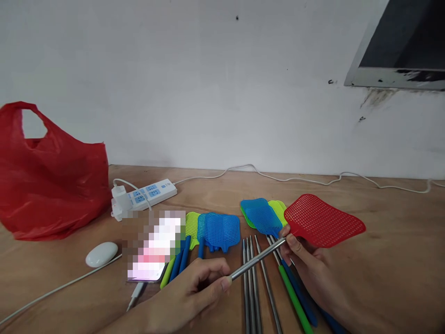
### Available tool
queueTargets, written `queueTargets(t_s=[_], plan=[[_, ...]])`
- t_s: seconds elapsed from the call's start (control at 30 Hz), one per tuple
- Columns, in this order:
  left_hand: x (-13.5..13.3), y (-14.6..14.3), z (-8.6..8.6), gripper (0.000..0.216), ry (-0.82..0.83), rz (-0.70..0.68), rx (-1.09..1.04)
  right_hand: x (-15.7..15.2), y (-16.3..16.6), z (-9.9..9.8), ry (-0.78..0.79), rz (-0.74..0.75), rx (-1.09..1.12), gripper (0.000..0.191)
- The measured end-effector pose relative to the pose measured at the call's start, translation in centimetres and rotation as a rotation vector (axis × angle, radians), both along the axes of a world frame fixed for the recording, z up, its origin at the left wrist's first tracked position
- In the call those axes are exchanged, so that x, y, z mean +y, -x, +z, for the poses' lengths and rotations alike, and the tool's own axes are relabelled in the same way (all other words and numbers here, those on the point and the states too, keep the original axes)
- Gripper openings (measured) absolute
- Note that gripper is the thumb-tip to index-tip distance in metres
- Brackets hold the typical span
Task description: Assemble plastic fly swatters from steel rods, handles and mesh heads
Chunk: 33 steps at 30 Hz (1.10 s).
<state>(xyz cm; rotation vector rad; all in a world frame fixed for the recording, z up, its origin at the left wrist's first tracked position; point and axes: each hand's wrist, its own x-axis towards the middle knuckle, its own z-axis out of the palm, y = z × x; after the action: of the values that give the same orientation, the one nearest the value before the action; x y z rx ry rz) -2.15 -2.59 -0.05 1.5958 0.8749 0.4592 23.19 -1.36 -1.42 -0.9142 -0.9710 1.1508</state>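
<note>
**Held tip to neck**

Pinched metal rod (pixel 257 260) in closed left hand (pixel 194 290), long axis slanting from near left to far right, tip at the swatter's neck. Gripped red swatter head (pixel 325 220) by its neck in curled right hand (pixel 306 260), above desk's (pixel 399 260) front edge.

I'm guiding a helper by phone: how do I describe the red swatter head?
On the wooden table, look right of centre, far from the red bag at the left. There the right hand pinches a flat red swatter head by its neck, at the tip of a metal rod held in the left hand. It is the only red one; the neighbouring heads are blue or green.
</note>
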Motion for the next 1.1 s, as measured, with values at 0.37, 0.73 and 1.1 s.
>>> queueTargets(t_s=[0.37, 0.73, 1.1], plan=[[0.4, 1.3, 0.5, 0.045, 0.094, -0.013, 0.055, 0.3, -0.5, -2.2, -0.004, 0.229, -0.157, 0.024], [0.7, 1.4, 0.4, 0.050, 0.052, -0.057, 0.048, -0.3, -0.2, -1.9, 0.012, 0.262, -0.163, 0.026], [-0.3, 0.9, -0.2, 0.053, 0.202, -0.022, 0.093, -0.4, 0.0, -1.8, -0.017, 0.249, -0.167, 0.024]])
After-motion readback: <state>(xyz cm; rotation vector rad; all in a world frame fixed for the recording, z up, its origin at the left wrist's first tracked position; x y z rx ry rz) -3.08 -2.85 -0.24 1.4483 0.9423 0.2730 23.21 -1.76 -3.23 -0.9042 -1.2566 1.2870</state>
